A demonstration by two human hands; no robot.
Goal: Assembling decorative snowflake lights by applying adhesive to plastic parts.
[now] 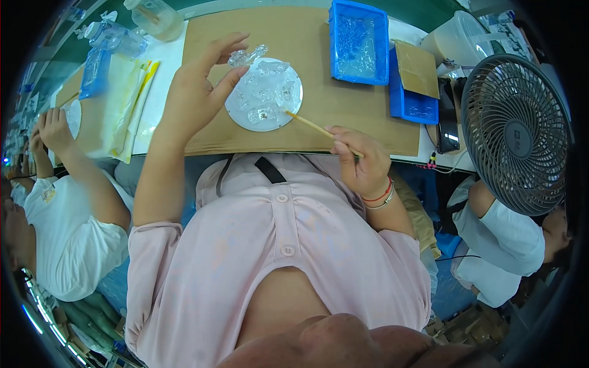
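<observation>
My left hand (205,86) pinches a small clear plastic piece (248,56) between thumb and fingers, above the far left rim of a round white plate (265,124). Several more clear pieces (264,92) lie bunched on that plate; their exact shape is hard to make out. In my right hand (362,158) is a thin wooden stick (319,129), closed in the fingers near its lower end. The stick's far tip reaches the plate's right rim, close to the clear pieces; whether it touches one I cannot tell.
Brown cardboard (362,113) covers the tabletop. Two blue bins, a larger one (333,46) and a smaller one (396,92), stand at the right, near a black fan (516,135). Bottles (116,38) and yellow-edged bags (132,104) sit at the left. Co-workers sit on both sides.
</observation>
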